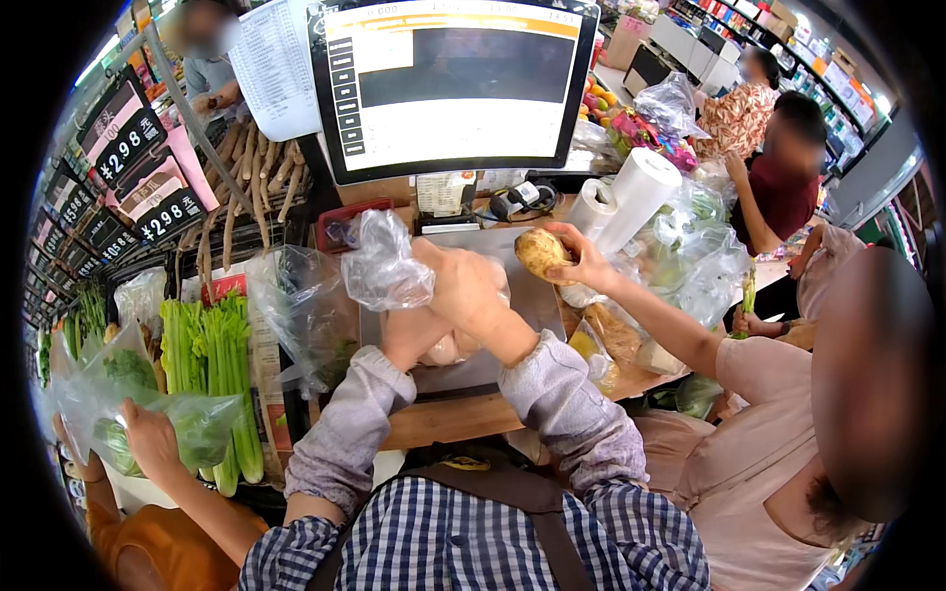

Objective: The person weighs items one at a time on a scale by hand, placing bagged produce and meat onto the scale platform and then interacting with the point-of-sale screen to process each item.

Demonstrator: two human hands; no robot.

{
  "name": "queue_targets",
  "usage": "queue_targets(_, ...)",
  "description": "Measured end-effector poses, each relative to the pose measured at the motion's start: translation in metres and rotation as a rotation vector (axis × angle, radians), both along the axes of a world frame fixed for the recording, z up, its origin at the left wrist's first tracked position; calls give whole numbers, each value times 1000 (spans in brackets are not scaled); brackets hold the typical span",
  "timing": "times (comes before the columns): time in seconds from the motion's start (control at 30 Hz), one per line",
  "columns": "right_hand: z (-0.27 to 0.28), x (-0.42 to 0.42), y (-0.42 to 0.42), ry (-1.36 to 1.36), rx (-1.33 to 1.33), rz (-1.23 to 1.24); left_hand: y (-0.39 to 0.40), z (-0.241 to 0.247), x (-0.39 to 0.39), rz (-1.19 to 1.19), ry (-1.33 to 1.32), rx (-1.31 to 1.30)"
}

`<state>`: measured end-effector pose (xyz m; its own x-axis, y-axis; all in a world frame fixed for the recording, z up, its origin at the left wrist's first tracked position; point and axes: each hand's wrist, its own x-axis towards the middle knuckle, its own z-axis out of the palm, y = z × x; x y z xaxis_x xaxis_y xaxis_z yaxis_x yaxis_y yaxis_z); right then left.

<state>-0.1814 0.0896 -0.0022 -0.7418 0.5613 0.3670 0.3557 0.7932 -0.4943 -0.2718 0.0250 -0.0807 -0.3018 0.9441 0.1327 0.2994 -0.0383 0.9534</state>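
My right hand [473, 292] is closed around the gathered neck of a clear plastic bag [388, 258]; its crumpled top sticks out to the left. Crossing beneath it, my left hand [414, 332] is at the same bag, its fingers hidden behind the right. Several rounded, pale pinkish items [446, 349] show through the plastic below my hands. The bag rests on a grey metal weighing plate [536, 318]. Just right of my hands, another person's hand [580, 258] holds a brown tuber [542, 255] above the plate.
A monitor [458, 89] stands behind the plate. Plastic bag rolls [637, 199] and bagged vegetables [691, 236] crowd the right side. Celery [222, 377] and a loose plastic bag [292, 310] lie left. People stand on both sides; one person's hand [151, 439] holds bagged greens [199, 428].
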Motion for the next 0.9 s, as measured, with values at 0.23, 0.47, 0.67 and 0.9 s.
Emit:
queue_targets(0.23, -3, 22, -5, 44, 190, 98, 15, -37, 0, 18, -190, 353)
queue_targets(0.47, 42, 70, -32, -187, -63, 579, 10, -13, -6, 6, 282, 216)
queue_targets(0.67, 51, 13, -11, -351, 701, 574, 15, -28, -8, 203, 976, 169)
queue_targets(0.9, 65, 15, 46, -843, 526, 513, 10, 1, -8, 191, 685, 109)
